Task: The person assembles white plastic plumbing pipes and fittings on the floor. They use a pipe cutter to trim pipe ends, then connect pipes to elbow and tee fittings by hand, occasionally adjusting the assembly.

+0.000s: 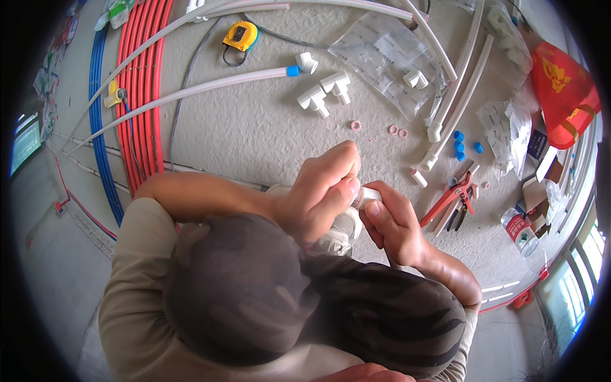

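Just above my knees, both hands meet around a short white plastic pipe fitting (pixel 369 197). My left hand (pixel 321 191) is closed in a fist at the fitting's left end, its thumb pressed near the rim; whatever lies inside the fist is hidden. Gripping the right end is my right hand (pixel 394 224), with the thumb on top and the fingers curled underneath. Two white tee fittings (pixel 324 94) lie on the floor beyond. A white pipe (pixel 210 84) with a blue end cap (pixel 293 70) points toward a white elbow (pixel 307 62).
Red pipe cutters (pixel 449 198) lie right of my hands, near several blue caps (pixel 459 146). Farther off are a yellow tape measure (pixel 241 36) and a clear plastic bag (pixel 385 60). Red pipes (pixel 141 83) and blue pipes (pixel 97 121) run along the left; a bottle (pixel 520 232) lies right.
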Motion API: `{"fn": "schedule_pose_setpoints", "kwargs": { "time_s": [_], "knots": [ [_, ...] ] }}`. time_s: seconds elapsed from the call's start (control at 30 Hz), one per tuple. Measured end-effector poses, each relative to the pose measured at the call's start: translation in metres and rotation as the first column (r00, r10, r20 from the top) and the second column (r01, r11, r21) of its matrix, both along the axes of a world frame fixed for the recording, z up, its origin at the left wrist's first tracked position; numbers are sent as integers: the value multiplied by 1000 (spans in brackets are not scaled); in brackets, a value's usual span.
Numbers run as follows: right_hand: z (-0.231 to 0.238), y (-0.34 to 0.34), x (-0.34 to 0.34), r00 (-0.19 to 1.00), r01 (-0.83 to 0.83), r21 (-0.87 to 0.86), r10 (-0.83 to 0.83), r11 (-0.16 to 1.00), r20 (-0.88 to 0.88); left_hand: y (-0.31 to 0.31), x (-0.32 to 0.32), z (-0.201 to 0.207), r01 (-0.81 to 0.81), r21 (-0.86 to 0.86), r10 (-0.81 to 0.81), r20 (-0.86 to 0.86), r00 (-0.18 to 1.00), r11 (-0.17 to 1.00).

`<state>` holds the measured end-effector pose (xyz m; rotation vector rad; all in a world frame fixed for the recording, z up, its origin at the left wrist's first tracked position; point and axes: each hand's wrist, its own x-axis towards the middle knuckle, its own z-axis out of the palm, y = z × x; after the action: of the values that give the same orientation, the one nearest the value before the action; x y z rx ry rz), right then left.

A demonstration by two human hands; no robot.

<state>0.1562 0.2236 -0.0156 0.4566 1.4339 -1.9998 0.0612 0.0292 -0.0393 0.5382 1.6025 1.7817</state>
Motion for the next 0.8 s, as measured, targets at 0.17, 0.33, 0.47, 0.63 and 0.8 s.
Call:
{"fn": "schedule_pose_setpoints", "kwargs": {
  "time_s": [0.17,0.33,0.47,0.63,0.8],
  "knots": [
    [3,5,-2,994,-87,59,83,994,64,0,1,0,-34,22,35,-57,998,999],
    [4,6,-2,995,-93,62,90,994,50,2,0,0,-23,38,26,-79,997,999],
    [6,8,-6,993,-114,67,111,991,45,0,1,1,-1,30,4,-85,996,1000],
    [7,7,-8,992,-123,49,121,991,35,-3,-2,1,10,63,2,-193,981,998],
    [1,8,-12,985,-154,-2,153,988,77,-5,0,-1,-17,81,37,-246,968,997]
  ]
}}
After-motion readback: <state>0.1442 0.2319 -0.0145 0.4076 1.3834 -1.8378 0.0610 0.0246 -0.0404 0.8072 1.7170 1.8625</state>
